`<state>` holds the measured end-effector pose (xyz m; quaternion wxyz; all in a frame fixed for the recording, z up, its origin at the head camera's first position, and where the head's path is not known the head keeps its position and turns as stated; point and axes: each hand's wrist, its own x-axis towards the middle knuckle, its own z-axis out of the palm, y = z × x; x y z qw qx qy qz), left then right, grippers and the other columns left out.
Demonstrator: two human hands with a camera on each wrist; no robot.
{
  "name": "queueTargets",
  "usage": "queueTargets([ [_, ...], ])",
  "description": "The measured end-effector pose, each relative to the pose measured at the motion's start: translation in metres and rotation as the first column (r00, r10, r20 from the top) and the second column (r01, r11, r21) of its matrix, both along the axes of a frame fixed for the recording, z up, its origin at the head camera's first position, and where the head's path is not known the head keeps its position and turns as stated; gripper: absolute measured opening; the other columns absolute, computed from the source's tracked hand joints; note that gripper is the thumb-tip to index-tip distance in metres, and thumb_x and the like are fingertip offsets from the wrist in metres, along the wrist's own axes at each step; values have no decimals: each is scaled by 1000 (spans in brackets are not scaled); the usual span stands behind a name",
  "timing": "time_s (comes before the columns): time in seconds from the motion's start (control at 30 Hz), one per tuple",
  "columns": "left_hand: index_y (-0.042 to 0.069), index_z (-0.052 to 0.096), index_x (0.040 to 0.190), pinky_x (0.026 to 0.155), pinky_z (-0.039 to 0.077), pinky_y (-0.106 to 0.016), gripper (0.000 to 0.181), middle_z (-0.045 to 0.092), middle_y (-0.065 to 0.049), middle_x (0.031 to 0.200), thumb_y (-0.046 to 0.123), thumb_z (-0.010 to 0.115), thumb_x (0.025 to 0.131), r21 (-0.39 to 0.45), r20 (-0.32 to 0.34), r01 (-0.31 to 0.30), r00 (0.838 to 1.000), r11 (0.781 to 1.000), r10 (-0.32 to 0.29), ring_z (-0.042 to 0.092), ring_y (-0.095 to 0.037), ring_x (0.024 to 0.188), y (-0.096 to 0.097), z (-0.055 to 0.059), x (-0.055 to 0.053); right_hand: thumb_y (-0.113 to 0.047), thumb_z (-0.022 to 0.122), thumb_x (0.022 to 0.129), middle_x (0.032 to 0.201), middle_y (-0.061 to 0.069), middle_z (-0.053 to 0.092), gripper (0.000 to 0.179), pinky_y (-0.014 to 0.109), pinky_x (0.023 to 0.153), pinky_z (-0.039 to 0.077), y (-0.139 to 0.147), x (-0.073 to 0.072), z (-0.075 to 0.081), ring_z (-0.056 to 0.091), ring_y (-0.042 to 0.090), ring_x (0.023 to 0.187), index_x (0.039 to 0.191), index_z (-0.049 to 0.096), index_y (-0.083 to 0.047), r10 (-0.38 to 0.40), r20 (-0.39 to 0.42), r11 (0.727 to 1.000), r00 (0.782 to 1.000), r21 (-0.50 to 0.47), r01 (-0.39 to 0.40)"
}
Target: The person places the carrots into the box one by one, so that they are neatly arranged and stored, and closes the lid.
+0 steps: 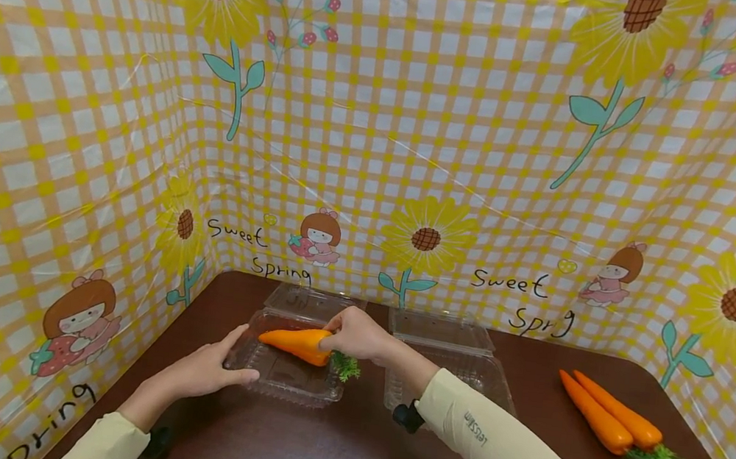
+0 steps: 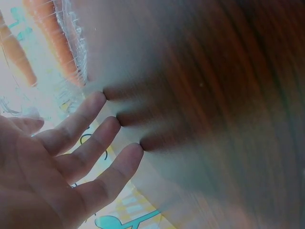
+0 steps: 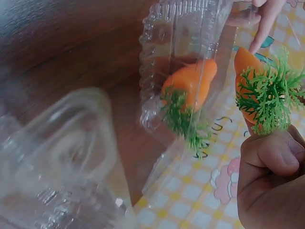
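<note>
My right hand (image 1: pixel 361 334) pinches an orange carrot (image 1: pixel 294 340) by its thick end, over the left clear plastic box (image 1: pixel 282 391). The carrot's tip points left, and its feathery green top (image 3: pixel 271 93) shows in the right wrist view. In that same view a second carrot (image 3: pixel 188 86) appears behind the box's clear wall, lower than the held one; from the head it is mostly hidden. At the box's left side, my left hand (image 1: pixel 204 369) has its fingers spread, with fingertips right at the rim. Its straight fingers (image 2: pixel 95 148) show in the left wrist view.
Another clear box (image 1: pixel 487 374) with its lid (image 1: pixel 441 329) raised stands to the right, behind my right forearm. Two carrots (image 1: pixel 609 415) with green tops lie side by side at the right on the dark brown table (image 1: pixel 294 444). Checked cloth (image 1: pixel 362 148) walls surround the table.
</note>
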<state>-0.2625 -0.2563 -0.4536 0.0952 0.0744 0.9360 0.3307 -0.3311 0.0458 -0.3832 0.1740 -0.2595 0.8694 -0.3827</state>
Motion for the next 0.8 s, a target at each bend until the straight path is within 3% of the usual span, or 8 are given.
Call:
queueTargets([
  [0.13, 20, 12, 164, 99, 43, -66, 102, 44, -29, 151, 61, 67, 89, 0, 3, -2, 1000, 1000, 2, 48, -47, 134, 0, 1, 0, -16, 76, 87, 90, 12, 77, 35, 24, 55, 35, -11, -1, -5, 38, 8, 52, 115, 74, 5, 19, -17, 999, 1000, 38, -19],
  [0.23, 19, 12, 164, 99, 43, -66, 102, 44, -30, 150, 61, 67, 89, 2, 5, -2, 1000, 1000, 2, 49, -48, 133, 1, 1, 1, -16, 77, 86, 97, 8, 76, 34, 24, 62, 45, -17, -1, -9, 57, 10, 66, 113, 74, 5, 25, -31, 998, 999, 56, -23],
  [0.33, 18, 12, 164, 99, 43, -66, 102, 44, -30, 150, 61, 67, 89, 7, 4, -1, 1000, 1000, 1, 50, -48, 132, 2, 2, 1, -15, 78, 84, 97, 9, 76, 32, 25, 65, 50, -22, 0, -14, 63, 13, 72, 108, 76, 5, 26, -53, 997, 998, 78, -22],
  [0.6, 17, 13, 164, 99, 44, -64, 102, 48, -28, 148, 59, 69, 89, 21, -1, 1, 1000, 1000, -1, 53, -45, 130, 4, 3, 2, -17, 79, 83, 104, 10, 74, 31, 27, 69, 52, -27, 3, -20, 61, 14, 77, 106, 77, 3, 28, -95, 987, 995, 158, -12],
  [0.67, 16, 13, 164, 99, 44, -64, 101, 49, -27, 147, 58, 69, 90, 33, 2, 3, 1000, 999, -4, 53, -44, 130, 4, 3, 2, -16, 79, 83, 94, 7, 74, 22, 26, 65, 49, -27, 3, -21, 56, 12, 68, 97, 79, 2, 36, -106, 985, 994, 172, -18],
  [0.73, 16, 13, 164, 99, 44, -63, 101, 50, -26, 147, 57, 69, 90, 44, 5, 7, 1000, 999, -7, 55, -43, 129, 3, 3, 2, -14, 78, 83, 72, 0, 66, 13, 24, 59, 43, -29, 3, -23, 44, 10, 56, 79, 77, -2, 45, -113, 980, 993, 198, -22],
  [0.8, 17, 13, 164, 99, 45, -62, 100, 51, -26, 146, 56, 69, 90, 52, 5, 8, 1000, 999, -8, 56, -42, 128, 3, 2, 1, -12, 78, 82, 55, -5, 47, 23, 24, 52, 34, -30, 4, -26, 29, 9, 49, 62, 69, -6, 52, -123, 974, 991, 224, -23],
])
